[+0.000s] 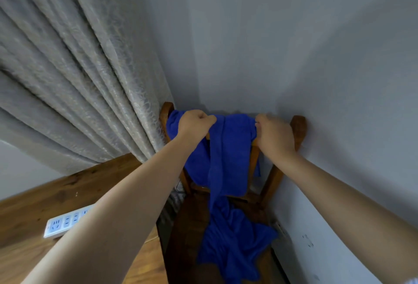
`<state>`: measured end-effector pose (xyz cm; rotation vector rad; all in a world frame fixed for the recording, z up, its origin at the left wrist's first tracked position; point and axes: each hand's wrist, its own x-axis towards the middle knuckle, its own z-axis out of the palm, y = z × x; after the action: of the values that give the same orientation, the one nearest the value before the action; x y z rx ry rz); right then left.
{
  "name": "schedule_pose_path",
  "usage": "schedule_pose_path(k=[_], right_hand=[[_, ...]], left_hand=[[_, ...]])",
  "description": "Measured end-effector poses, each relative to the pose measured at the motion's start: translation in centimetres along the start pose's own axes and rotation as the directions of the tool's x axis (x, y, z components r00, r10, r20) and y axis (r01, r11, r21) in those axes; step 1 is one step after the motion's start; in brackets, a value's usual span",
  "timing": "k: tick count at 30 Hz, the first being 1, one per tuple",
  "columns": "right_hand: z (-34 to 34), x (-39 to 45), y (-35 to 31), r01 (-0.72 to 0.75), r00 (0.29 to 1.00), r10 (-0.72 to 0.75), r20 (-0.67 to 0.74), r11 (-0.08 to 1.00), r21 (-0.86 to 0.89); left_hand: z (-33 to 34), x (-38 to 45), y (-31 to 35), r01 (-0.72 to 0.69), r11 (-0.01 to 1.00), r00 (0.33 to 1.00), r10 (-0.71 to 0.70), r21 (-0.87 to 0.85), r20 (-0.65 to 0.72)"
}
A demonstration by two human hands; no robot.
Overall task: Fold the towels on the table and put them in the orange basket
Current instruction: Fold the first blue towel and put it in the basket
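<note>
A blue towel hangs over the top rail of a wooden chair in the room's corner. Its lower part trails down onto the chair seat in a crumpled heap. My left hand grips the towel's upper edge near the rail's left end, fingers curled round the cloth. My right hand grips the upper edge near the right end of the rail. No orange basket is in view.
A grey curtain hangs at the left, touching the chair's left post. A wooden table at the lower left bears a white power strip. Grey walls close in behind and to the right of the chair.
</note>
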<state>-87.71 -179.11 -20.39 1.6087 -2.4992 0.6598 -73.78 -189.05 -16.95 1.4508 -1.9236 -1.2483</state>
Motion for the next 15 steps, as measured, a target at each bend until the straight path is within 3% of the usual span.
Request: schedule_pose_path(k=[3,7,15], right_hand=[[-1.5,-0.8,-0.6,-0.085,0.996,0.08,0.035,0.979,0.184],[-4.3,-2.4,-2.5,-0.11,0.988,0.14,-0.062,0.932,0.346],[-11.8,-9.0,-9.7,0.006,0.954,0.151,-0.26,0.854,0.52]], left_hand=[[-0.8,-1.8,1.1,0.02,0.992,1.0,-0.018,-0.121,0.021],[-2.4,-4.7,2.6,0.025,0.963,1.0,-0.029,-0.268,-0.011],[-7.8,-14.6,0.7,-0.019,0.878,0.996,-0.025,-0.478,-0.086]])
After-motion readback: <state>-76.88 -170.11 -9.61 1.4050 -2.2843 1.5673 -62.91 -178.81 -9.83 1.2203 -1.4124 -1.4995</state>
